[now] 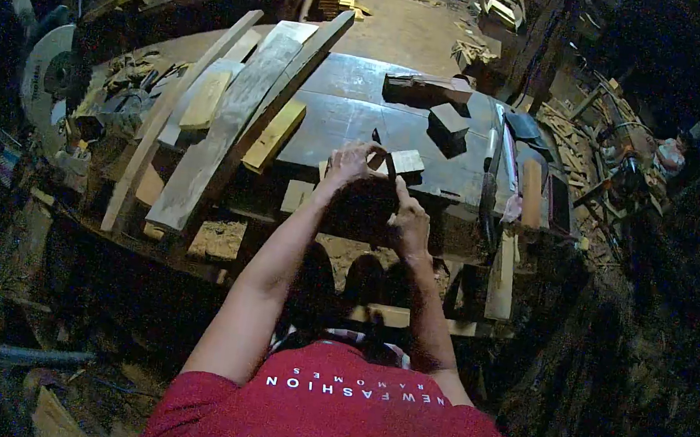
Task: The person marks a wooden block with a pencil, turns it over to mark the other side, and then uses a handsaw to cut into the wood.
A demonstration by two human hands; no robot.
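Note:
Both my hands are over the near edge of the metal-topped bench (341,113). A dark, thin, curved piece (391,168) spans the space between them. My left hand (355,165) has its fingers closed around the upper left end of that piece. Lower and to the right, my right hand (409,226) is closed at its other side, with the forefinger stretched up along it. A pale wood block (407,162) lies just beyond the dark piece. What the dark piece is, I cannot make out.
Long boards (237,108) lie across the bench's left side, beside a yellowish plank (274,136). A square block (449,119) and a dark wood piece (427,91) are farther back. A circular saw (57,73) stands far left. Tools lie along the right edge.

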